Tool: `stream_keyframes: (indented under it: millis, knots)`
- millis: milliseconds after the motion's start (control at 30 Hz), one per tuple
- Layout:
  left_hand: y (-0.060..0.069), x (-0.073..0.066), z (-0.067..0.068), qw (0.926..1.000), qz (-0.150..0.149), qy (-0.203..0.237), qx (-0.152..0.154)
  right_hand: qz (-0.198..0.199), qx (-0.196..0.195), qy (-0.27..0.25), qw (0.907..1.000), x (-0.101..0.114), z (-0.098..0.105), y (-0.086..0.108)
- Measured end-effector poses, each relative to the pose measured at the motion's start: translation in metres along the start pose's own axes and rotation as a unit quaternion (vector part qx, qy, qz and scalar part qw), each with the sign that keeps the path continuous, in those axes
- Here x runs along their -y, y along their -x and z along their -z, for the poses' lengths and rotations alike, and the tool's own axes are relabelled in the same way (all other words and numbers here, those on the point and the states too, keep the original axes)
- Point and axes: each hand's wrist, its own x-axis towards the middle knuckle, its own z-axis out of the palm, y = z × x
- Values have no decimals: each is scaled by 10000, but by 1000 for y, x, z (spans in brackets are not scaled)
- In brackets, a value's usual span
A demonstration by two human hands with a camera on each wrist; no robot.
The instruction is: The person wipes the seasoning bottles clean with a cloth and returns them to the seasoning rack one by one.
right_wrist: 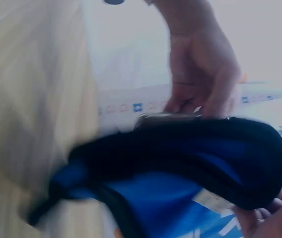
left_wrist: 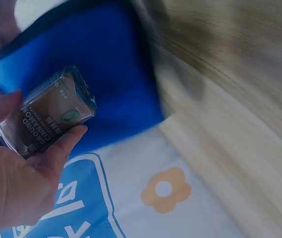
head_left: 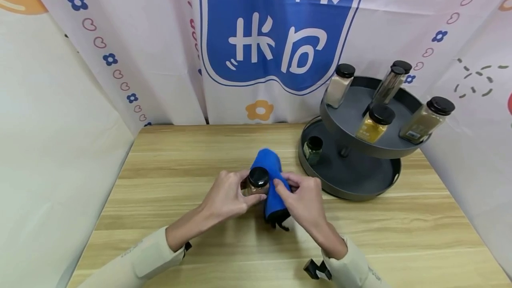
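Note:
My left hand (head_left: 226, 197) grips a ground cinnamon jar (left_wrist: 54, 116), a clear square jar whose black lid (head_left: 258, 177) faces up in the head view. Against the jar's right side lies a folded blue cloth (head_left: 274, 197) with dark edging. My right hand (head_left: 306, 199) pinches that cloth between thumb and fingers. In the right wrist view the cloth (right_wrist: 156, 191) hangs in loose folds and hides most of the jar. Both hands are over the middle of the wooden table.
A dark grey two-tier round rack (head_left: 348, 190) stands at the back right. Its upper tier bears several spice jars, among them a yellow one (head_left: 372, 128); a small green jar (head_left: 313, 150) sits on the lower tier. A printed curtain (head_left: 168, 57) hangs behind the wooden table (head_left: 180, 154).

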Motion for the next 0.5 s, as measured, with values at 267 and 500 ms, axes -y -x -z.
stream_keyframes:
  millis: [267, 500]
  knots:
    - [-3, -2, 5, 9998, -129, -85, -137, 264, -83, 211, 9994, 8, 4, -2]
    - [-2, 0, 2, 9999, -96, -114, -65, 484, -422, -124, 9979, 8, 5, -4]
